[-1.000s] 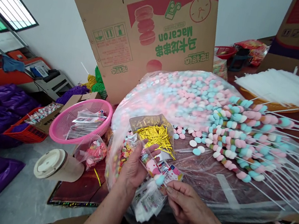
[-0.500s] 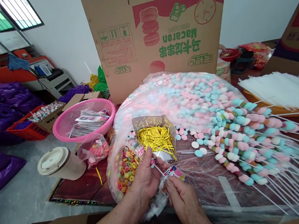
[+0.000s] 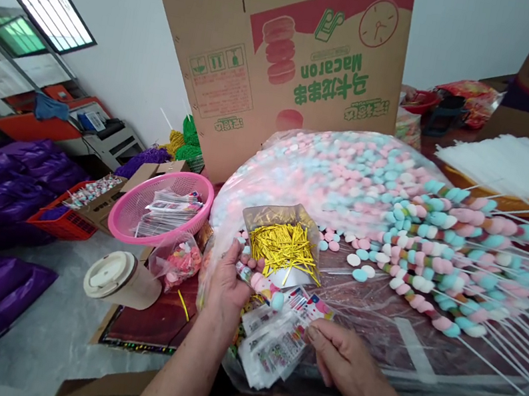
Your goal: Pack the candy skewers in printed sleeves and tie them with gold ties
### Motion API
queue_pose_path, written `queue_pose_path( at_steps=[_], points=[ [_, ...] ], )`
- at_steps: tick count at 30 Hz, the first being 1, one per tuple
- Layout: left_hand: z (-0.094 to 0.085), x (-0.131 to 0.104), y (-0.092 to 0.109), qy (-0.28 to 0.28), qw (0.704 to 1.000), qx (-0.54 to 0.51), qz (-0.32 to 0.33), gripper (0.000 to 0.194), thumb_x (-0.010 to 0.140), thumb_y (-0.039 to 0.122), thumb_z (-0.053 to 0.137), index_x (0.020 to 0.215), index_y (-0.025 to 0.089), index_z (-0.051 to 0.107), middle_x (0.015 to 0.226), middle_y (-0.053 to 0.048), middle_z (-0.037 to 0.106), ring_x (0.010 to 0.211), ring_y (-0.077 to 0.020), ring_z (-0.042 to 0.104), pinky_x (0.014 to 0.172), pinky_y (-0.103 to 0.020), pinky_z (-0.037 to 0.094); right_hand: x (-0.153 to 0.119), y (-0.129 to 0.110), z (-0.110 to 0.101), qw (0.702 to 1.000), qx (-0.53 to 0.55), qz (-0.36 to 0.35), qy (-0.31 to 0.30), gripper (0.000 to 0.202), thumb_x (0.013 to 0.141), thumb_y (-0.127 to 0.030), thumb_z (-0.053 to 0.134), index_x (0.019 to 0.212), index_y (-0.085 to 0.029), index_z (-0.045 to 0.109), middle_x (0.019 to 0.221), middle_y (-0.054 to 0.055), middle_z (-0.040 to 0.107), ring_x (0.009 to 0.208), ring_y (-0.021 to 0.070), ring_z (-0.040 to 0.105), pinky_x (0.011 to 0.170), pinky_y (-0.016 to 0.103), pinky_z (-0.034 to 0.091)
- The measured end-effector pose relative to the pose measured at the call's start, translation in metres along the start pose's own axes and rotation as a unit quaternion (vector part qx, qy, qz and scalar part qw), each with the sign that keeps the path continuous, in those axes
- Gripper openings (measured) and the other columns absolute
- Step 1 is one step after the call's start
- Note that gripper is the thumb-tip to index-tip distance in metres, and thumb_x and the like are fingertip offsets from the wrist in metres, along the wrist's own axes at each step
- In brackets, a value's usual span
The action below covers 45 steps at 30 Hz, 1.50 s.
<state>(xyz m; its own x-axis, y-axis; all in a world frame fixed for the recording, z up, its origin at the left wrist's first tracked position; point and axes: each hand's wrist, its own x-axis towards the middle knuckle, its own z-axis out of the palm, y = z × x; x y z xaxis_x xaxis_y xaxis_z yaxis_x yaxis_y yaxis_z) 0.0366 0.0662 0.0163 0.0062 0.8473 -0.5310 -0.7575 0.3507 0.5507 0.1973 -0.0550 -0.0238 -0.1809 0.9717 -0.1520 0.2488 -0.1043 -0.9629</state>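
Note:
My left hand (image 3: 228, 284) is closed around a candy skewer (image 3: 264, 286) in a clear printed wrapper; its pink and blue candies stick out to the right of the fingers. My right hand (image 3: 344, 355) has its thumb and fingertips pinched at the right edge of a printed clear plastic packet (image 3: 319, 309). That packet belongs to a loose stack of flat packets (image 3: 275, 345) on the table edge in front of me. Just beyond the hands lies an opened bag of gold twist ties (image 3: 283, 250).
A large clear bag of pastel candies (image 3: 335, 169) fills the table's middle. Finished-looking candy skewers (image 3: 457, 257) lie right, white sticks (image 3: 518, 166) behind them. At left stand a pink basket (image 3: 120, 214) of packets, a lidded cup (image 3: 138, 285) and a small candy bag (image 3: 180, 262).
My left hand has moved left and up with the candy skewer, away from my right hand. The stack of packets shows more fully between the hands. The view has swung slightly left.

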Motion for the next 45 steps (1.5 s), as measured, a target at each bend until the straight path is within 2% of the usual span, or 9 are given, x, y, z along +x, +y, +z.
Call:
queue_pose_path(
  at_steps=[6, 11, 20, 29, 33, 37, 40, 42, 45],
  points=[
    [0.002, -0.003, 0.005, 0.068, 0.997, 0.026, -0.032, 0.028, 0.082, 0.034, 0.055, 0.062, 0.017, 0.047, 0.040, 0.007, 0.039, 0.035, -0.0082, 0.041, 0.051, -0.028, 0.049, -0.003, 0.014, -0.006, 0.894, -0.359, -0.236, 0.127, 0.026, 0.088, -0.017, 0.033, 0.076, -0.016, 0.056, 0.057, 0.003, 0.061, 0.050, 0.0150, 0.055, 0.049, 0.026, 0.030],
    [0.002, -0.008, 0.004, 0.079, 0.994, 0.055, -0.044, 0.030, 0.078, 0.039, 0.059, 0.061, 0.018, 0.047, 0.042, 0.007, 0.039, 0.035, -0.0073, 0.039, 0.050, -0.027, 0.047, -0.001, 0.018, -0.012, 0.798, -0.460, -0.338, 0.195, 0.026, 0.083, -0.006, 0.036, 0.092, -0.011, 0.060, 0.059, 0.005, 0.064, 0.051, 0.0176, 0.057, 0.052, 0.029, 0.031],
    [0.002, -0.015, -0.023, 0.024, 0.999, 0.020, -0.044, 0.034, 0.076, 0.047, 0.059, 0.062, 0.018, 0.050, 0.039, 0.007, 0.042, 0.038, -0.0087, 0.044, 0.056, -0.027, 0.048, 0.002, 0.004, 0.011, 0.945, -0.260, -0.169, 0.101, 0.035, 0.092, -0.026, 0.028, 0.069, -0.018, 0.053, 0.055, 0.002, 0.059, 0.047, 0.0126, 0.052, 0.046, 0.022, 0.033],
    [-0.015, -0.048, -0.086, -0.051, 0.974, 0.222, 0.008, 0.038, 0.066, 0.051, 0.065, 0.077, 0.015, 0.060, 0.065, -0.002, 0.060, 0.065, -0.0147, 0.058, 0.068, -0.026, 0.045, 0.032, 0.016, 0.021, 0.988, -0.045, -0.092, 0.119, 0.037, 0.089, -0.040, 0.031, 0.068, -0.020, 0.054, 0.060, 0.003, 0.059, 0.058, 0.0165, 0.056, 0.054, 0.024, 0.042],
    [-0.026, -0.076, -0.035, -0.289, 0.805, 0.518, 0.008, 0.043, 0.070, 0.049, 0.062, 0.098, 0.017, 0.065, 0.068, -0.005, 0.064, 0.070, -0.0190, 0.060, 0.071, -0.032, 0.045, 0.028, 0.026, -0.005, 0.995, 0.002, -0.041, 0.094, 0.039, 0.088, -0.046, 0.034, 0.060, -0.021, 0.044, 0.046, -0.004, 0.045, 0.045, 0.0115, 0.044, 0.046, 0.022, 0.036],
    [-0.010, -0.064, 0.036, -0.222, 0.495, 0.760, 0.359, 0.053, 0.066, 0.045, 0.068, 0.113, 0.021, 0.060, 0.118, -0.014, 0.058, 0.111, -0.0320, 0.048, 0.097, -0.048, 0.028, 0.020, 0.016, -0.031, 0.998, -0.024, -0.059, 0.007, 0.038, 0.089, -0.045, 0.035, 0.061, -0.020, 0.043, 0.051, -0.005, 0.044, 0.048, 0.0105, 0.041, 0.046, 0.020, 0.032],
    [-0.009, -0.041, 0.044, -0.250, 0.279, 0.860, 0.347, 0.051, 0.069, 0.047, 0.065, 0.112, 0.020, 0.058, 0.110, -0.014, 0.062, 0.107, -0.0333, 0.051, 0.098, -0.054, 0.024, 0.017, -0.001, -0.038, 0.988, -0.096, -0.107, -0.050, 0.036, 0.091, -0.040, 0.033, 0.065, -0.019, 0.048, 0.056, -0.003, 0.046, 0.053, 0.0106, 0.042, 0.049, 0.020, 0.031],
    [-0.017, -0.033, 0.030, -0.276, 0.252, 0.890, 0.261, 0.038, 0.076, 0.049, 0.055, 0.099, 0.020, 0.061, 0.087, -0.009, 0.068, 0.086, -0.0286, 0.061, 0.089, -0.048, 0.035, 0.016, -0.010, -0.040, 0.974, -0.168, -0.142, -0.059, 0.035, 0.092, -0.036, 0.032, 0.068, -0.019, 0.052, 0.058, -0.002, 0.049, 0.054, 0.0109, 0.043, 0.050, 0.021, 0.030],
    [-0.031, -0.036, 0.002, -0.306, 0.349, 0.865, 0.193, 0.041, 0.080, 0.055, 0.044, 0.098, 0.021, 0.059, 0.083, -0.008, 0.067, 0.076, -0.0248, 0.061, 0.072, -0.035, 0.043, 0.019, -0.017, -0.043, 0.943, -0.282, -0.166, -0.062, 0.034, 0.091, -0.032, 0.034, 0.067, -0.019, 0.055, 0.057, -0.001, 0.051, 0.052, 0.0111, 0.041, 0.050, 0.022, 0.027]
  ],
)
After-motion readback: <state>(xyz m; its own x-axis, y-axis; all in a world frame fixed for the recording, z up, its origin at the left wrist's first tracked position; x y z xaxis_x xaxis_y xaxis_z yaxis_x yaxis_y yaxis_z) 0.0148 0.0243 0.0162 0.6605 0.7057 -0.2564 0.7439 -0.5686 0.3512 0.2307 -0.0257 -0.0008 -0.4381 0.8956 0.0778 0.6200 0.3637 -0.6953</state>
